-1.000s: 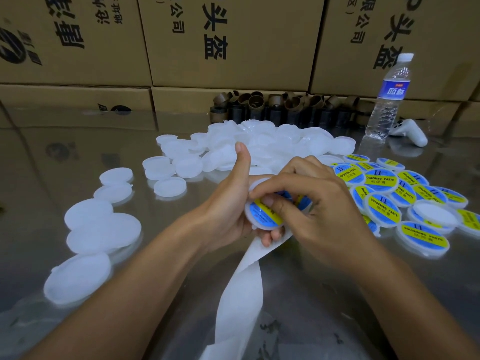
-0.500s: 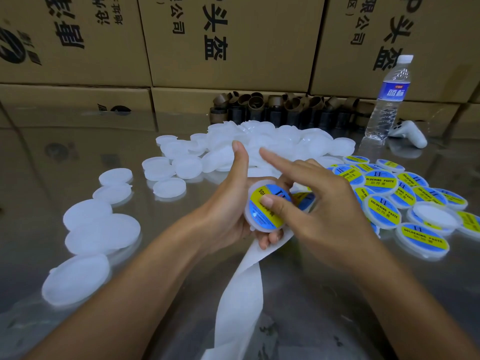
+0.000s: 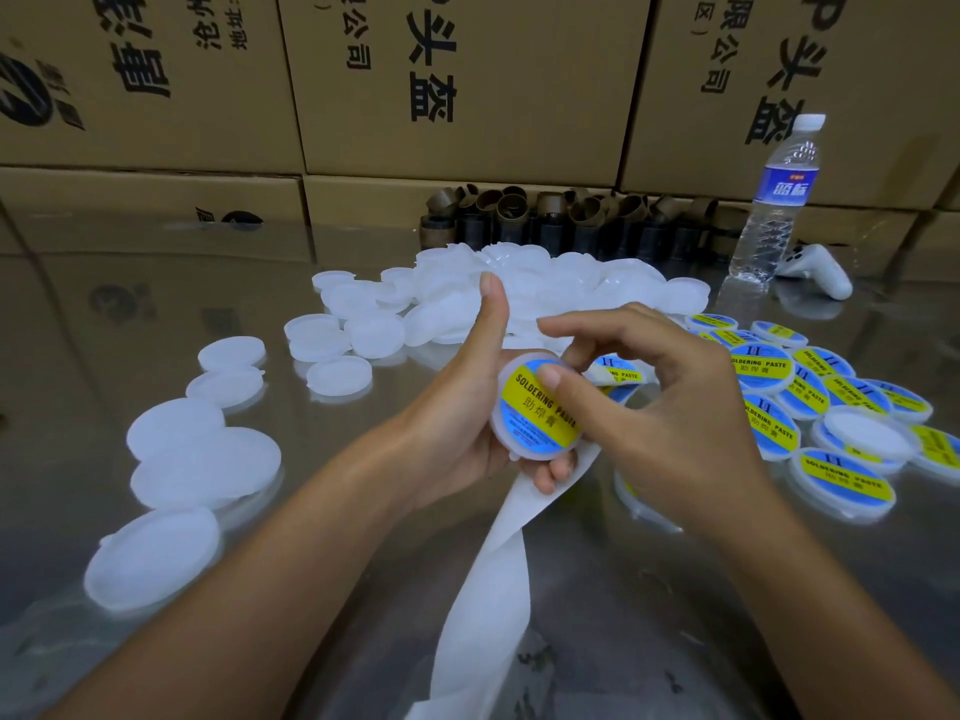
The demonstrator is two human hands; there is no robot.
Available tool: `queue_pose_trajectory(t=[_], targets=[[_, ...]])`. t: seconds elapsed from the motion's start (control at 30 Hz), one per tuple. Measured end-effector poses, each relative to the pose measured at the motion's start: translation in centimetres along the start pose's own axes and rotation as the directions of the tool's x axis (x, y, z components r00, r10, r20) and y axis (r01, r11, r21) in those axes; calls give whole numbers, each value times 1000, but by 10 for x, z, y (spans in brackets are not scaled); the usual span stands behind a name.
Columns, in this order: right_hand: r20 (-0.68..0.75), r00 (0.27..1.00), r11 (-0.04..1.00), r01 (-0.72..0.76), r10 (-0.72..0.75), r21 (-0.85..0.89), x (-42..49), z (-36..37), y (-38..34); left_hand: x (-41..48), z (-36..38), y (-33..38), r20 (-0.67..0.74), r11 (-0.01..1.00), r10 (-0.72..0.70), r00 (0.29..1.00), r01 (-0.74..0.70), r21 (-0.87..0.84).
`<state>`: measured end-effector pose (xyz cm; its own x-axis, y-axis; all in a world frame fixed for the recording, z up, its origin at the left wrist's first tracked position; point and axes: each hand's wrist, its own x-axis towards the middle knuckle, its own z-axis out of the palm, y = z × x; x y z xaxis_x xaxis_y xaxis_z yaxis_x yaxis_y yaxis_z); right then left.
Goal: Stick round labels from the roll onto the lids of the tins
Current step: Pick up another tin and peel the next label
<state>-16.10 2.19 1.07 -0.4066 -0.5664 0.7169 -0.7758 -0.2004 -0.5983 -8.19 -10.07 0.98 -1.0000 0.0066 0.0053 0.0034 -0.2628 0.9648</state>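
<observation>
Left hand [image 3: 457, 433] is grasping one round, shallow white plastic tin [image 3: 519, 452] near centre, tilted above the table, fingers curling under its rim, thumb standing straight up clear of it. A round glossy label [image 3: 535, 418], yellow band over blue, printed SOLDERING PASTE, is lying on the tin's lid. Right hand [image 3: 675, 428] is pressing its thumb pad flat on the label's upper part. Its index finger is stretching left above the tin, the other fingers bending loosely, grasping nothing that shows.

A white matte backing strip [image 3: 488, 589] is trailing from under the left hand toward the near edge, curling like ribbon. A stretch carrying more labels [image 3: 621, 368] is peeking out beneath the right fingers; whether they touch it, cannot tell.

Left: plain translucent white discs [image 3: 205, 459] are lying scattered and overlapping on the table [image 3: 130, 330], a glossy, mirror-like surface. Far centre: a heap of the same white pieces [image 3: 561, 278] is piling up. Right: labelled tins [image 3: 841, 483] are overlapping in a cluster, one plain white one among them.

Far: short brown cardboard cores [image 3: 561, 213] are standing in a row. A ribbed clear water bottle [image 3: 776, 200] is standing upright, a white controller-shaped object [image 3: 818, 272] lying just beside it. Brown corrugated boxes [image 3: 467, 80] with black print are forming a wall behind
</observation>
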Motion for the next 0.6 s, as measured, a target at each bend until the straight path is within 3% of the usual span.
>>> queue_pose_trajectory(t=[0.23, 0.43, 0.6], targets=[[-12, 997, 995, -79, 80, 60, -1, 3, 0, -4, 2, 6, 57, 995, 90, 994, -92, 24], [-88, 994, 997, -62, 59, -34, 2, 4, 1, -6, 5, 3, -83, 973, 192, 978, -178, 145], [-44, 998, 998, -47, 46, -33, 1, 4, 1, -5, 6, 3, -165, 955, 258, 952, -226, 190]])
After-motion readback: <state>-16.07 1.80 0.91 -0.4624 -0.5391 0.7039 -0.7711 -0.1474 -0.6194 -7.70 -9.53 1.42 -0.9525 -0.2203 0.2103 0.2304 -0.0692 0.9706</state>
